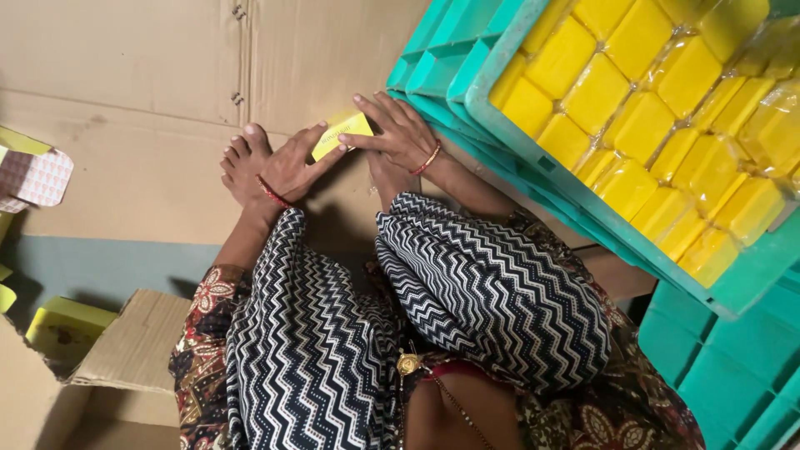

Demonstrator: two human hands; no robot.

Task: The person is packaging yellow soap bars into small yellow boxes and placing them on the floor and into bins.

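Sitting on flattened cardboard (pixel 125 100) in zigzag-patterned trousers (pixel 400 317). Holding a small yellow box (pixel 342 133) between both hands: left hand (pixel 292 167) curled around its lower end, right hand (pixel 400 133) pressing fingers flat along its top. Lying just beside, to the right: a teal crate (pixel 750 283) filled with wrapped yellow bars (pixel 642 125), stacked on others.

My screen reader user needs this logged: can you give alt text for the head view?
Both hands, left hand and right hand, hold a small yellow carton between them above flattened cardboard. To the right, a teal crate is packed with wrapped yellow bars; zigzag-patterned fabric covers the person's knees below.
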